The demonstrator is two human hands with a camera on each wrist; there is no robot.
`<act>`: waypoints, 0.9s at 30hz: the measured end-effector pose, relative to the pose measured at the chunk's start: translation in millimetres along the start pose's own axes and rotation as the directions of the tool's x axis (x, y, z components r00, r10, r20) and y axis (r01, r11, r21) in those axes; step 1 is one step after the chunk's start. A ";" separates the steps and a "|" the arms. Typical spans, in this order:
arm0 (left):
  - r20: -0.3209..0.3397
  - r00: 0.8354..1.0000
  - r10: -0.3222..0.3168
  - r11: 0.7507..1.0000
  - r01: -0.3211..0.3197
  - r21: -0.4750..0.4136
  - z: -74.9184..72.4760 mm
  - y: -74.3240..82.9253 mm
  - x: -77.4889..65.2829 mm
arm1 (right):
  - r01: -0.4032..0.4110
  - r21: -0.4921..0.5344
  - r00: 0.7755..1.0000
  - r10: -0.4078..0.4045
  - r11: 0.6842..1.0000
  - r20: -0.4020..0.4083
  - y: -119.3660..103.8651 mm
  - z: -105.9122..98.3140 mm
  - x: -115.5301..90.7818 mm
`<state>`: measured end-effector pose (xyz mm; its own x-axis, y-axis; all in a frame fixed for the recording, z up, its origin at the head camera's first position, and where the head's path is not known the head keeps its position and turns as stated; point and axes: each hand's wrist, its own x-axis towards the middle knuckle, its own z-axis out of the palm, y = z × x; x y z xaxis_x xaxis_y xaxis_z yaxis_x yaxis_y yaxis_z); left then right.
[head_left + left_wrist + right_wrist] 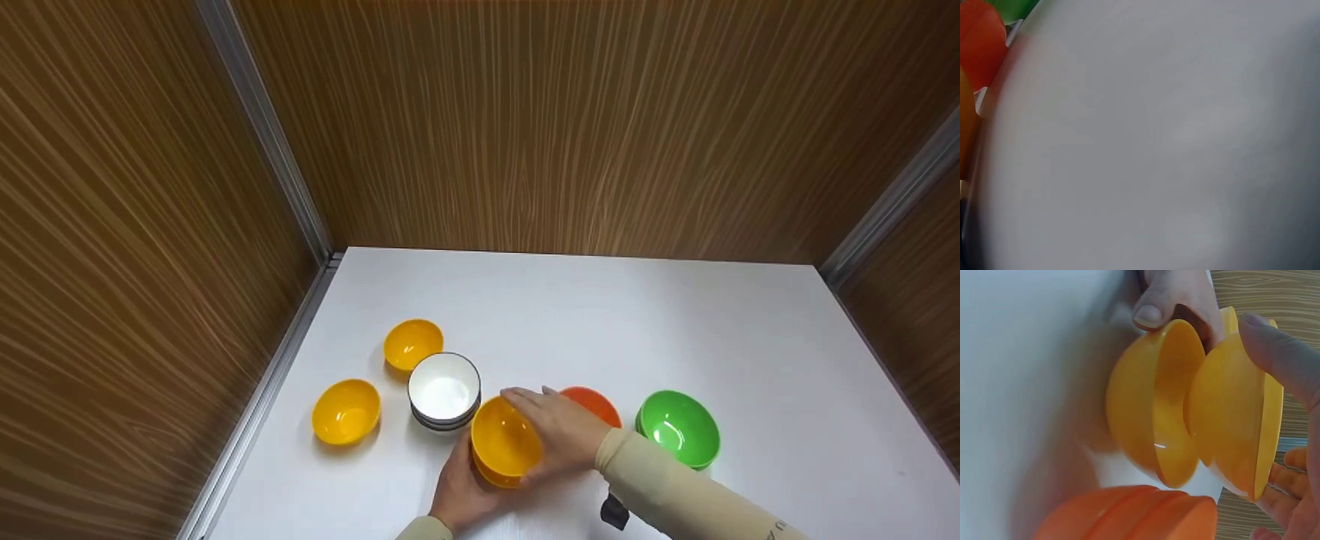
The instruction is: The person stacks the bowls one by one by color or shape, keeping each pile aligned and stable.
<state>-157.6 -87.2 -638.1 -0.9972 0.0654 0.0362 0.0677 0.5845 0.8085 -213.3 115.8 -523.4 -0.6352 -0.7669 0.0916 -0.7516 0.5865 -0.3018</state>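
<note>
Two yellow bowls are between my hands, one partly inside the other. My left hand (466,491) grips the lower yellow bowl (1134,399), its thumb at the rim in the right wrist view. With thumb and fingers at opposite sides of its rim, my right hand (564,435) holds the upper yellow bowl (1230,410). In the right wrist view the upper bowl is tilted against the lower one's opening. A stack of orange bowls (1123,517) stands beside them, partly hidden by my right hand in the head view. The left wrist view is mostly a blurred pale surface.
White dark-rimmed stacked bowls (445,386) stand left of my hands. Beyond them are a back yellow bowl (414,345) and a left yellow bowl (346,412). Stacked green bowls (681,429) stand to the right. Wood-grain panels (525,135) border the white table (600,315).
</note>
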 end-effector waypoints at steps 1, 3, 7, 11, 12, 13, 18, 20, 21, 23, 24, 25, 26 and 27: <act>0.000 1.000 -0.002 1.000 0.002 -0.001 -0.2 0.2 -0.2 | -0.001 -0.003 1.000 0.002 1.000 0.009 -0.5 1.4 -0.2; -0.001 1.000 0.005 1.000 -0.005 -0.007 -0.9 0.2 -0.6 | -0.001 -0.017 1.000 0.001 1.000 0.019 -1.5 4.4 -1.0; 0.003 1.000 0.020 1.000 -0.020 -0.012 -2.6 0.2 -1.0 | 0.000 -0.048 1.000 0.001 0.999 0.019 -4.6 11.6 -3.5; -0.003 0.999 0.042 0.999 -0.042 -0.005 -3.2 -0.7 -1.3 | -0.006 -0.072 1.000 0.007 0.997 0.004 -9.1 17.9 -4.9; -0.008 0.999 0.053 0.999 -0.053 -0.011 -3.1 -1.1 -1.5 | -0.009 -0.079 1.000 0.009 0.997 0.000 -10.1 19.3 -5.1; -0.011 0.998 0.062 0.998 -0.062 -0.017 -3.1 -1.3 -1.8 | -0.016 -0.083 1.000 0.016 0.996 0.000 -11.2 20.5 -5.1; -0.029 0.995 0.092 0.996 -0.092 -0.019 -2.8 -1.8 -3.8 | -0.046 -0.108 0.999 0.045 0.993 -0.015 -14.8 26.0 -5.4; -0.032 0.995 0.098 0.995 -0.098 -0.006 -2.8 -2.0 -4.4 | -0.058 -0.116 0.998 0.056 0.992 -0.024 -15.0 27.9 -5.2; -0.035 0.994 0.102 0.995 -0.102 0.000 -2.6 -2.2 -4.6 | -0.062 -0.118 0.998 0.058 0.991 -0.031 -14.9 28.9 -5.0; -0.037 0.994 0.103 0.995 -0.103 0.007 -2.4 -2.6 -4.6 | -0.064 -0.124 0.997 0.058 0.990 -0.044 -14.2 30.8 -4.7; -0.035 0.994 0.100 0.995 -0.100 0.008 -2.2 -2.6 -4.5 | -0.064 -0.125 0.997 0.058 0.990 -0.051 -13.7 32.2 -4.7; -0.030 0.995 0.095 0.995 -0.095 0.010 -2.1 -2.8 -4.5 | -0.067 -0.126 0.997 0.061 0.990 -0.055 -13.2 33.6 -4.7; -0.026 0.996 0.091 0.996 -0.090 0.010 -1.9 -2.8 -4.3 | -0.066 -0.132 0.996 0.058 0.989 -0.062 -13.0 35.0 -4.7; -0.021 0.996 0.082 0.997 -0.082 0.005 -1.8 -2.7 -4.1 | -0.067 -0.137 0.996 0.058 0.988 -0.068 -12.8 36.4 -4.8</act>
<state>-153.8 -90.6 -639.4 -0.9888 0.0964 0.1144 0.1492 0.5809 0.8002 -194.1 102.6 -554.5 -0.6884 -0.7121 0.1380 -0.7246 0.6668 -0.1742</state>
